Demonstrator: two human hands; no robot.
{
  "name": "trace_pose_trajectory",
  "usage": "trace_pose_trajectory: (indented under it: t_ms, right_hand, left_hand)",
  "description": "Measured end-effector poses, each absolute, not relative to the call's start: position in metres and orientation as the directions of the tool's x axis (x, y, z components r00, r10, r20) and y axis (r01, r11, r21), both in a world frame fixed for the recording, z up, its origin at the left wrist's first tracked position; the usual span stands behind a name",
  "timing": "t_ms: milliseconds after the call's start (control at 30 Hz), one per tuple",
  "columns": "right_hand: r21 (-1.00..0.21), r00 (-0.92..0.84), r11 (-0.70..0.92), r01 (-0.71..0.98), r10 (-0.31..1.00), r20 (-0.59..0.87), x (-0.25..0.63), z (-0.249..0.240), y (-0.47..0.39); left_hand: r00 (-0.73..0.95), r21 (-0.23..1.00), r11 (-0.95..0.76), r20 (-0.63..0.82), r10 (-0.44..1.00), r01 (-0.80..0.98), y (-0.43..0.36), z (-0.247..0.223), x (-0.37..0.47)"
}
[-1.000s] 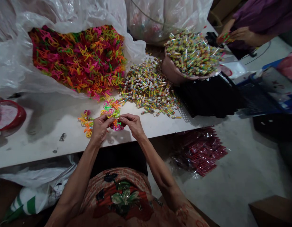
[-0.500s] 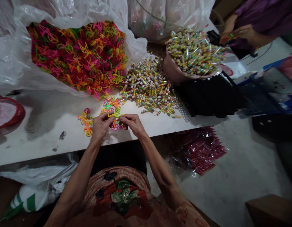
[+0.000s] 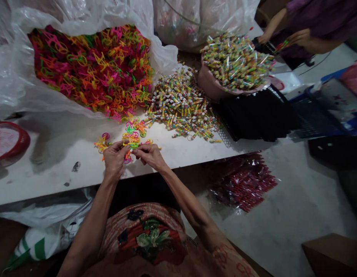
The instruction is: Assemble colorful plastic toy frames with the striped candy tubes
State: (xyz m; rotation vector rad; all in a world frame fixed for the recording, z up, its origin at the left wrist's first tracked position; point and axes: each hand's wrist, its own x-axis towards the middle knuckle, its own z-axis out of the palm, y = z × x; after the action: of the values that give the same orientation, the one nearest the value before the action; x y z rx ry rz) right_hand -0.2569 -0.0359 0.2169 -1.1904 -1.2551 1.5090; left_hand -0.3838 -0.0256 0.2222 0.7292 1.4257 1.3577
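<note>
At the table's front edge my left hand (image 3: pixel 114 157) pinches a small yellow-green plastic piece (image 3: pixel 134 146) with a rounded shape. My right hand (image 3: pixel 151 156) is closed on the same piece from the other side, thumb and finger at its edge. The fingers cover part of it, so its full form is hidden. Beneath and just beyond my hands lie loose coloured plastic pieces (image 3: pixel 133 127), pink, orange, yellow and green. A few more orange and yellow pieces (image 3: pixel 101 143) lie left of my left hand.
A white plastic bag (image 3: pixel 16 92) full of similar pieces lies open behind. Small candy-filled tubes (image 3: pixel 181 102) are heaped beside it, with more in a pink basin (image 3: pixel 210 82). Black trays (image 3: pixel 256 115) stand right; a red-rimmed container (image 3: pixel 24 140) is left. A co-worker's hands (image 3: pixel 301 38) work at far right.
Both my hands have shifted slightly left and closer to me, still holding the yellow-green piece together. The co-worker's hands have moved apart.
</note>
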Motion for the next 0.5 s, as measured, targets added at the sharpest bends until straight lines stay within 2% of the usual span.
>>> trace_pose_trajectory:
  t_ms: [100, 167, 233, 300, 400, 467, 500]
  right_hand:
    - [-0.995, -0.197, -0.017, 0.101, 0.980, -0.037, -0.264, 0.213, -0.039]
    - [-0.981, -0.229, 0.065, 0.183, 0.973, 0.022, -0.264, 0.212, -0.037]
    - [-0.955, -0.189, 0.093, 0.281, 0.981, 0.040, -0.254, 0.212, -0.029]
    - [-0.914, -0.069, 0.057, 0.401, 0.997, 0.032, -0.238, 0.213, -0.016]
    - [-0.807, 0.044, -0.058, 0.588, 0.998, -0.039, -0.212, 0.217, 0.007]
    - [-0.703, 0.041, -0.099, 0.704, 0.994, -0.099, -0.199, 0.220, 0.017]
    - [-0.648, 0.036, -0.105, 0.754, 0.992, -0.120, -0.194, 0.222, 0.019]
  left_hand:
    - [-0.247, 0.950, 0.252, -0.293, 0.923, -0.185, -0.023, 0.223, -0.397]
    - [-0.211, 0.957, 0.278, -0.290, 0.933, -0.088, -0.018, 0.225, -0.411]
    - [-0.200, 0.961, 0.265, -0.245, 0.949, 0.082, -0.012, 0.229, -0.429]
    - [-0.219, 0.910, 0.213, -0.140, 0.965, 0.356, -0.005, 0.236, -0.445]
    - [-0.205, 0.629, 0.095, 0.105, 0.973, 0.772, 0.004, 0.245, -0.450]
    - [-0.073, 0.448, -0.022, 0.193, 0.978, 0.894, 0.011, 0.245, -0.436]
    - [0.029, 0.393, -0.098, 0.178, 0.984, 0.914, 0.014, 0.243, -0.427]
